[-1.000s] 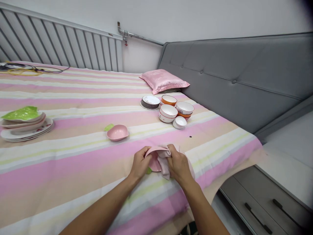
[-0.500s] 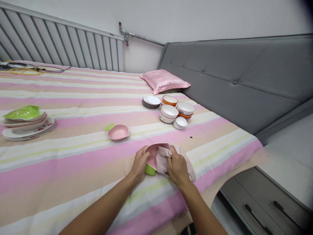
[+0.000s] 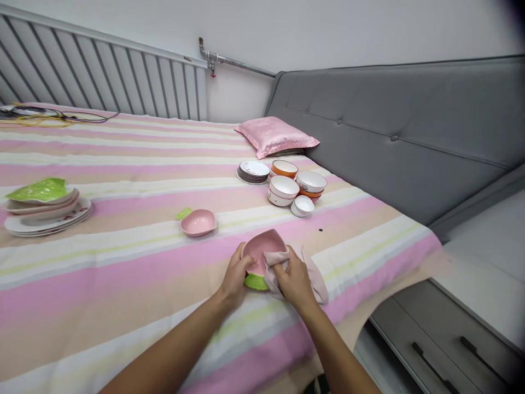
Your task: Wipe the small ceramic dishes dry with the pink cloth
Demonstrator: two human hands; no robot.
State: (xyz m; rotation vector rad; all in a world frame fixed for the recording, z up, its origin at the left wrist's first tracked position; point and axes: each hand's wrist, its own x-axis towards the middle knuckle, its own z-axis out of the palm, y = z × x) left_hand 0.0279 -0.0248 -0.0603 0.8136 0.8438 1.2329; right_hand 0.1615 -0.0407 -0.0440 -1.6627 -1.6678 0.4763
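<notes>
Now, line by line:

Left hand: the left hand [image 3: 235,273] grips the near-left rim of a pink peach-shaped dish [image 3: 262,249], fingers curled over the edge, holding it tilted so its hollow faces the person.

Right hand: the right hand [image 3: 293,279] is clenched around a bunched pale pink cloth [image 3: 274,262], pressing it against the dish's right inner side.

Dish: it is held just above the bed [image 3: 123,262], near the near edge and toward the bed's right side; a green leaf-shaped part [image 3: 256,282] shows at its lower edge, between the two hands.

Cloth: one end lies in the dish, the rest trails out from under the right hand onto the striped sheet [image 3: 320,284].

Second pink dish: a matching dish [image 3: 198,221] with a green leaf [image 3: 184,213] rests flat on the bed, beyond the hands and to their left, well apart from them.

Bowls: a cluster of white and orange bowls [image 3: 297,186] sits toward the right edge of the bed, with a stack of small plates [image 3: 253,171] just beside them on the left and small white saucers [image 3: 302,206] on their near side.

Left edge: a pile of larger plates topped by a green leaf plate [image 3: 41,190].

Far right corner: a pink pillow [image 3: 276,135] against the grey headboard [image 3: 394,131].
</notes>
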